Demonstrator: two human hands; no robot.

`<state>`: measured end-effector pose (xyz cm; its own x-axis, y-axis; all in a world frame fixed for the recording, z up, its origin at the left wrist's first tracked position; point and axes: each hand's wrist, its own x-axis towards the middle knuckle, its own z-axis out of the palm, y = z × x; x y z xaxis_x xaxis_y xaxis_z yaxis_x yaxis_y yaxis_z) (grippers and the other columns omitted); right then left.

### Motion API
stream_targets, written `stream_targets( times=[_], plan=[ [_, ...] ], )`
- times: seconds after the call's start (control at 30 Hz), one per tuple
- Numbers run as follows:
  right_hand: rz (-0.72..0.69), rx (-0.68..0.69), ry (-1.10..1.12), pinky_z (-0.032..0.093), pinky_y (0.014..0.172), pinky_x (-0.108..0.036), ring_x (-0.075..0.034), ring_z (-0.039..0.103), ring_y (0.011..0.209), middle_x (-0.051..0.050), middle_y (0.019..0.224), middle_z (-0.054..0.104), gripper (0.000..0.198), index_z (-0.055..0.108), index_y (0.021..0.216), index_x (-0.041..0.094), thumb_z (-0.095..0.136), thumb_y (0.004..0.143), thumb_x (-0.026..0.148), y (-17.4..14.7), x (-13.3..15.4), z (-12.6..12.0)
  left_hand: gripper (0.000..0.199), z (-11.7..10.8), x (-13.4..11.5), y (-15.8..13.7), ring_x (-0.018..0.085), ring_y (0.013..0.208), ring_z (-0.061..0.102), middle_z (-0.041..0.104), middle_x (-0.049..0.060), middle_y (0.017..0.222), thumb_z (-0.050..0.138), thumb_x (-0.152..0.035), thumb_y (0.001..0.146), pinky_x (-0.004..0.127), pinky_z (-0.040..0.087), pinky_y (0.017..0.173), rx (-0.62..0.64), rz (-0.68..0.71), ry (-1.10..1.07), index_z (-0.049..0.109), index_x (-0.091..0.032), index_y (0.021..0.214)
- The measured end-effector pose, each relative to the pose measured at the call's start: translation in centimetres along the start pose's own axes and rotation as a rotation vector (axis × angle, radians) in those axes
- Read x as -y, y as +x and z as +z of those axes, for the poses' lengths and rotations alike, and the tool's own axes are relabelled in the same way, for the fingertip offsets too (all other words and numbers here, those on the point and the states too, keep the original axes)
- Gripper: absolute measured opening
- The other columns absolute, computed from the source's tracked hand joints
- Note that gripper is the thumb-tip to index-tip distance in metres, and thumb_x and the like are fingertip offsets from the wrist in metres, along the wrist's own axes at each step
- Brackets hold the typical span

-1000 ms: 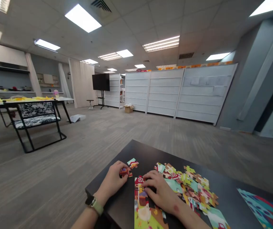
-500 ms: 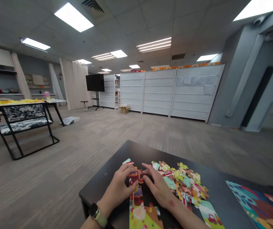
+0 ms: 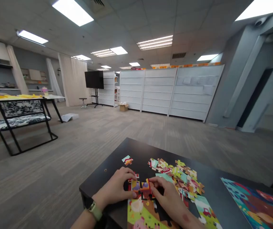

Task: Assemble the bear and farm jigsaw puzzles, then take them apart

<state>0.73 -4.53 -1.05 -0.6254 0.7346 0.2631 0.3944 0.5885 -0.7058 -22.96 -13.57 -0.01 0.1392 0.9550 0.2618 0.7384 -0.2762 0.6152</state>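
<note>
One puzzle piece (image 3: 145, 186) pinched between thumb and fingers of the right hand (image 3: 168, 192), at the upper part of an assembled puzzle section (image 3: 137, 208) showing a white bird; cannot tell whether joined to it. Left hand (image 3: 118, 186) at that section's left edge, thumb and fingertips parted; cannot tell whether gripping anything. In the way between section and heap of loose pieces (image 3: 185, 176), the right hand itself, hiding part of the tabletop. Nearer than the heap, a part with a red tractor (image 3: 205, 210). Beyond the left hand, a small loose puzzle bit (image 3: 127, 160), well apart from the heap. Farther right, a blue-and-red picture sheet (image 3: 257, 203) flat on the black table (image 3: 98, 178). Past that, grey carpet (image 3: 91, 127), patterned chair (image 3: 23, 121), black screen (image 3: 94, 79), stool (image 3: 83, 99), cardboard box (image 3: 123, 107) and white panels (image 3: 160, 92).
</note>
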Motion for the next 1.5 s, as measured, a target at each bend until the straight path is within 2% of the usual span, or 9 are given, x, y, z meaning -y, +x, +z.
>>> stream_targets(
  times=[0.27,0.43,0.63,0.73,0.83,0.93,1.07,1.27,1.5],
  plan=[
    [-0.074,-0.026,-0.207,0.046,0.08,-0.037,-0.023,0.059,0.087,-0.004,0.085,0.064,0.008,0.063,0.082,0.02,0.054,0.083,0.018,-0.1,0.4,0.8,0.043,0.2,-0.3,-0.1,0.027,0.116,0.054,0.063,0.005,0.123,0.085,-0.043,0.072,0.04,0.038,0.103,-0.001,0.006,0.013,0.071,-0.029,0.111],
    [-0.088,-0.031,-0.244,0.046,0.082,-0.039,-0.024,0.058,0.091,-0.004,0.087,0.065,0.005,0.06,0.078,0.022,0.057,0.081,0.019,-0.1,0.8,0.5,0.029,-0.1,-1.9,-0.2,0.025,0.119,0.053,0.061,-0.001,0.125,0.071,-0.02,0.083,0.042,0.033,0.107,0.096,0.062,0.068,0.075,-0.039,0.105],
    [-0.11,-0.025,-0.249,0.046,0.083,-0.041,-0.025,0.059,0.092,-0.005,0.091,0.065,0.004,0.06,0.08,0.023,0.058,0.082,0.02,-0.6,0.6,0.8,0.031,0.1,-3.0,-0.2,0.023,0.111,0.056,0.062,0.0,0.117,0.063,-0.013,0.08,0.037,0.039,0.101,0.106,0.075,0.102,0.077,-0.036,0.096],
    [-0.14,-0.068,-0.214,0.047,0.088,-0.043,-0.025,0.059,0.097,-0.007,0.098,0.066,0.015,0.061,0.089,0.023,0.047,0.087,0.016,-0.7,0.3,0.6,0.029,0.1,-3.2,-0.2,0.023,0.11,0.056,0.062,0.0,0.116,0.063,-0.013,0.078,0.038,0.038,0.101,0.112,0.05,0.089,0.075,-0.033,0.094],
    [-0.139,-0.169,-0.219,0.045,0.099,-0.044,-0.025,0.058,0.109,-0.01,0.111,0.066,0.037,0.06,0.105,0.022,0.038,0.08,0.005,-0.1,-0.8,-1.2,0.025,-0.1,-3.5,-0.1,0.024,0.111,0.055,0.061,0.0,0.116,0.068,-0.015,0.076,0.04,0.036,0.103,0.131,0.018,0.068,0.074,-0.032,0.093],
    [-0.059,-0.222,-0.299,0.041,0.106,-0.046,-0.025,0.056,0.119,-0.011,0.12,0.065,0.053,0.061,0.115,0.019,0.037,0.071,0.003,0.6,-2.8,-4.4,0.019,-0.1,-3.6,-0.1,0.025,0.114,0.054,0.06,0.001,0.117,0.074,-0.02,0.075,0.042,0.035,0.104,0.153,-0.001,0.041,0.073,-0.03,0.091],
    [0.027,-0.214,-0.391,0.036,0.111,-0.049,-0.027,0.056,0.122,-0.011,0.124,0.066,0.051,0.063,0.119,0.018,0.043,0.073,0.008,0.4,-4.9,-7.4,0.021,0.0,-3.3,-0.2,0.026,0.116,0.053,0.059,0.002,0.119,0.077,-0.02,0.073,0.04,0.036,0.104,0.166,0.01,0.021,0.073,-0.029,0.091],
    [-0.053,-0.043,-0.367,0.036,0.107,-0.052,-0.031,0.053,0.125,-0.008,0.127,0.067,0.037,0.068,0.113,0.025,0.061,0.077,0.023,-0.7,-4.2,-5.7,0.02,0.2,-3.1,-0.5,0.026,0.118,0.054,0.061,0.002,0.124,0.072,-0.02,0.076,0.037,0.04,0.103,0.147,0.037,-0.01,0.072,-0.028,0.094],
    [-0.056,-0.073,-0.299,0.04,0.1,-0.047,-0.029,0.057,0.115,-0.008,0.115,0.069,0.031,0.067,0.105,0.024,0.062,0.074,0.02,-0.7,-4.1,-5.3,0.026,0.6,-1.8,-0.6,0.027,0.123,0.052,0.059,0.005,0.13,0.072,-0.023,0.078,0.038,0.041,0.107,0.132,0.056,-0.054,0.07,-0.028,0.104]
  ],
)
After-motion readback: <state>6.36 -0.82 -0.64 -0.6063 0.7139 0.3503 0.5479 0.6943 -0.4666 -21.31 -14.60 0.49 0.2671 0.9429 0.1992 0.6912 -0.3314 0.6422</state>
